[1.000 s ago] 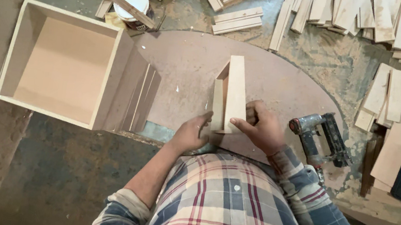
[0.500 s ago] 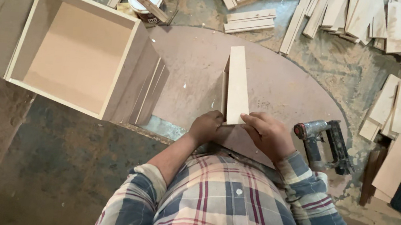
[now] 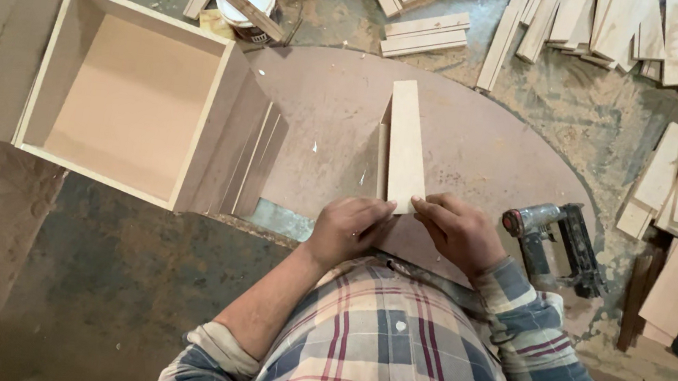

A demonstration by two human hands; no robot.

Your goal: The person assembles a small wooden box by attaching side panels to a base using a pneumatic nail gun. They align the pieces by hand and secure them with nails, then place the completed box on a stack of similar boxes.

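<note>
Both hands, left (image 3: 349, 227) and right (image 3: 460, 233), pinch upright wood panel (image 3: 405, 145) on round board (image 3: 480, 147).

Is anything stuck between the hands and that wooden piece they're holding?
No. The left hand and right hand both press straight on the near end of the upright wooden piece; nothing visible lies between.

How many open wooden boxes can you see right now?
1. The open wooden box sits on the floor to the left of the round board, empty inside. Others may lie outside the view.
</note>
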